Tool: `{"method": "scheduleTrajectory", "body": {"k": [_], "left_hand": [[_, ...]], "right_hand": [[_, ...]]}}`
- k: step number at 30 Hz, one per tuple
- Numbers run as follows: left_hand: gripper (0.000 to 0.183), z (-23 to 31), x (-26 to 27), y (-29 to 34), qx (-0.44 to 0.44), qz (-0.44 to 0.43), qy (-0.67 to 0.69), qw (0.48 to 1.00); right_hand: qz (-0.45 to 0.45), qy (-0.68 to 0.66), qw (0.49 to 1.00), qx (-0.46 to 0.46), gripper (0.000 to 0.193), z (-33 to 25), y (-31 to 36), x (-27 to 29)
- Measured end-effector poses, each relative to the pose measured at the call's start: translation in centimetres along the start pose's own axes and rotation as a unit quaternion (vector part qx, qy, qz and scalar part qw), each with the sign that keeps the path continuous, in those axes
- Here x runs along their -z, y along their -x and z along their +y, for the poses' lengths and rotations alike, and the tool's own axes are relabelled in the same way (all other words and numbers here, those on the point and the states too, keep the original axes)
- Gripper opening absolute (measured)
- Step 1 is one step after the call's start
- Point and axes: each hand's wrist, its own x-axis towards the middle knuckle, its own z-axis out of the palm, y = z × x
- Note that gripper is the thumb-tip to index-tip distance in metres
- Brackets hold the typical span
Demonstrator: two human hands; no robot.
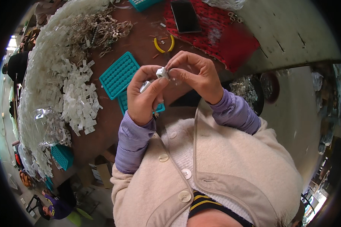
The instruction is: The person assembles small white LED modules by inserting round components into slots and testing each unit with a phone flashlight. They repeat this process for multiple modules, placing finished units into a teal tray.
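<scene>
Both of my hands meet in front of my chest, above the brown table. My left hand pinches a small white block-shaped piece between thumb and forefinger. A second white piece, with a dark spot on it, is tucked in the same hand. My right hand is closed in a pinch at the right side of the first piece; what its fingertips grip is too small to name. Just beyond the hands lie pliers with yellow handles. Teal ridged trays lie beside and under my left hand.
A large heap of small clear and white tags covers the left side, with tangled beige cords behind it. A black phone rests on red cloth at the far right. Another person shows at lower left.
</scene>
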Motion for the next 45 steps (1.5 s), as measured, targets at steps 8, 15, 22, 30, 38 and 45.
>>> {"method": "scheduleTrajectory", "body": {"k": [8, 15, 22, 30, 38, 45], "left_hand": [[0.032, -0.9, 2.1, 1.8, -0.010, 0.037, 0.089, 0.995], [0.023, -1.0, 2.4, 1.0, -0.029, 0.012, -0.008, 0.999], [0.015, -1.0, 3.2, 0.5, 0.012, 0.031, 0.047, 0.998], [0.042, -1.6, 8.7, -0.3, 0.013, 0.032, 0.411, 0.911], [0.044, -0.5, 11.0, 0.8, 0.028, 0.079, 0.432, 0.898], [0.028, 0.6, 5.3, -0.4, -0.193, 0.172, -0.339, 0.904]], "right_hand": [[0.017, 0.281, 0.923, 0.264, 0.016, 0.0, -1.2, -1.8], [-0.059, 0.367, 0.877, 0.304, 0.015, -0.7, -2.0, -1.3], [-0.097, 0.355, 0.884, 0.288, 0.019, -0.1, -4.3, -1.5], [-0.130, 0.488, 0.825, 0.254, 0.029, 5.6, -17.4, -6.0], [-0.121, 0.699, 0.670, 0.221, 0.029, 9.3, -20.7, -9.1], [-0.162, 0.476, 0.856, 0.119, 0.021, 2.2, -11.7, -2.3]]}}
